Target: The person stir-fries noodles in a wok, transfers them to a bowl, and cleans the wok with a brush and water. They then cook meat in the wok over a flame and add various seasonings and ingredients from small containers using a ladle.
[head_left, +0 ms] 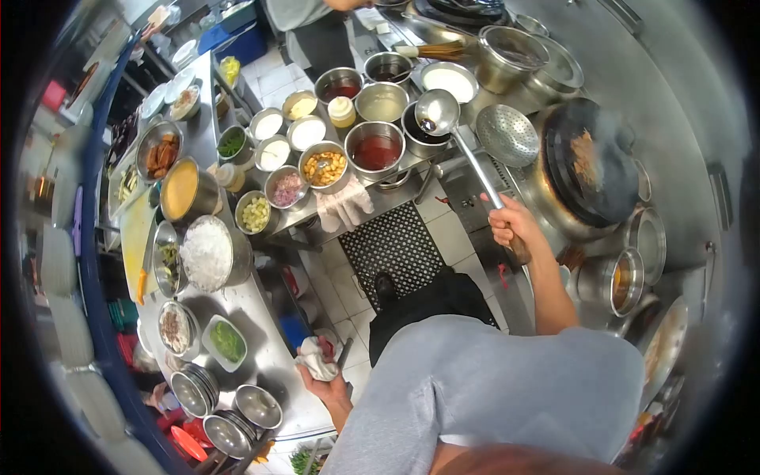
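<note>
My right hand (511, 223) is wrapped round the handle of a ladle (480, 168). Its round metal bowl overlaps the rim of a pot of dark sauce (419, 136). To the right of that hand, a black wok (554, 170) on the stove has some brown food (584, 158) and steam in it. A perforated strainer (507, 134) lies between the ladle and the wok. Down by the left counter, my left hand (326, 389) grips a bunched white cloth (318, 362).
Pots of red sauce (375, 150), yellow cubes (324, 168) and chopped onion (286, 188) crowd the middle table. A tub of white powder (207, 253) and stacked metal bowls (194, 389) stand on the left counter (273, 332). Another person (317, 39) stands at the far end. A perforated mat (392, 249) covers the floor.
</note>
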Demonstrator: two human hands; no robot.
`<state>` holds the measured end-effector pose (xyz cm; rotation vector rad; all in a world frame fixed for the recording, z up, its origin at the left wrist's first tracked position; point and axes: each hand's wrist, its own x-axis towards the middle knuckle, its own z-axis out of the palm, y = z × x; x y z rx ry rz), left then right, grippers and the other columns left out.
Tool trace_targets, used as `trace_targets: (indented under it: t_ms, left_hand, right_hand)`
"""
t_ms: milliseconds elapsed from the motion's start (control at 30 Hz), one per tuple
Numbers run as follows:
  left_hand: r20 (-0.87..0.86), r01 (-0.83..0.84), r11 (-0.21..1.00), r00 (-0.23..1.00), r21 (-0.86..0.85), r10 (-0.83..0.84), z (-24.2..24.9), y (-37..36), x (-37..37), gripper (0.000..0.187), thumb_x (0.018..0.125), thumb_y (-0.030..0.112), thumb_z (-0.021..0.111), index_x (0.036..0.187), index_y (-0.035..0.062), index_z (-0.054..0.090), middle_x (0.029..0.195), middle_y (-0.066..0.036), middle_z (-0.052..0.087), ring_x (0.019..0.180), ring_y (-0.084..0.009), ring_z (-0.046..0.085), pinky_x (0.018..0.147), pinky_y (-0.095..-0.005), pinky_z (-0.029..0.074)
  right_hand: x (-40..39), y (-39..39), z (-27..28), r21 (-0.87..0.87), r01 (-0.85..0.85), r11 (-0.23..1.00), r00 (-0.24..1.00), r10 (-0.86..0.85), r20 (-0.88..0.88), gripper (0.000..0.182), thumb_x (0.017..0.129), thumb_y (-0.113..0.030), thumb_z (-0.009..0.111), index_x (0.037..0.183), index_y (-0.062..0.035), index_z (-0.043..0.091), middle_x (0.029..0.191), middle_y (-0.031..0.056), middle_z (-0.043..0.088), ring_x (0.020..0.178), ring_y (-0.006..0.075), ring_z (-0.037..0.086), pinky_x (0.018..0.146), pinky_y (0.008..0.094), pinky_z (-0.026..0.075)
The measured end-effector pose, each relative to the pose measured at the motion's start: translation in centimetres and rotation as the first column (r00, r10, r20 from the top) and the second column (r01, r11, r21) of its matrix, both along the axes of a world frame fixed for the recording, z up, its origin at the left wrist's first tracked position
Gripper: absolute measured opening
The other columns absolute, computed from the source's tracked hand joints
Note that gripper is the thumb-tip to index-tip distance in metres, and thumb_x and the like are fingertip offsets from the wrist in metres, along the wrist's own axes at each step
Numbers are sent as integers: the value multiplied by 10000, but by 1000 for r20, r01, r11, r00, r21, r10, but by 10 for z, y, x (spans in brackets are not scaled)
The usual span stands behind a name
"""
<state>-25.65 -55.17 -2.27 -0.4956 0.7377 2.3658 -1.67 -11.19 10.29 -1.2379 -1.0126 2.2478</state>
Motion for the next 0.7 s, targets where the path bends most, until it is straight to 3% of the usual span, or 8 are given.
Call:
trace_targets:
  t_ms: [100,167,200,300,500,633,667,700]
  left_hand:
    - [129,212,915,954,344,-270,-1,31,-12,483,925,428,533,1373,271,441,1357,-204,451,1125,-399,535,770,-497,549]
    - [-47,430,846,897,315,-439,11,65,-8,522,931,455,508,1406,275,388,1321,-212,481,1050,-425,569,716,-545,562]
    - [12,465,877,883,119,-469,27,86,-2,558,927,550,422,1351,187,439,1203,-184,570,822,-356,632,609,-513,600]
    - [27,608,722,758,330,-652,0,123,5,637,915,578,432,1357,120,415,1216,-180,569,749,-322,617,551,-439,593]
    - [-82,863,470,490,183,-868,2,226,60,771,806,616,594,1407,199,348,1156,-182,570,683,-258,570,493,-350,470]
    - [-67,949,249,266,196,-962,16,294,99,714,796,627,599,1391,316,355,1106,-178,576,669,-273,568,477,-351,455]
    - [-58,957,179,197,230,-979,19,313,107,716,800,626,595,1396,316,348,1110,-183,577,680,-295,575,474,-371,472]
    - [-92,963,137,162,233,-982,25,334,116,733,805,626,588,1416,320,322,1130,-189,567,717,-324,595,501,-419,519]
  right_hand:
    - [7,0,1,-55,23,998,995,-28,-97,439,890,-43,489,1324,-58,428,629,-13,409,411,58,369,385,235,315]
    - [16,2,-3,-96,35,995,984,-51,-172,436,898,-43,470,1331,-54,425,632,-15,408,413,52,371,390,231,321]
    - [23,2,-12,-238,18,971,927,-105,-359,435,907,-47,447,1340,-47,419,641,-17,411,414,48,374,396,227,328]
    - [49,-2,-26,-441,-89,893,667,-276,-693,454,938,-77,389,1384,2,356,681,-18,413,428,29,385,425,215,355]
    - [157,-24,11,-425,97,900,481,-416,-772,539,910,-51,443,1420,9,279,673,-5,408,433,37,397,418,213,357]
    - [223,-17,49,-29,438,898,834,-418,-361,553,852,-36,464,1390,2,344,649,1,420,383,63,392,358,219,336]
    - [228,-10,52,311,386,869,903,-424,66,551,841,-39,483,1377,1,358,647,6,440,380,73,395,359,225,337]
    - [235,-3,54,562,157,812,744,-472,473,550,831,-41,501,1364,0,372,644,11,459,377,82,398,359,232,337]
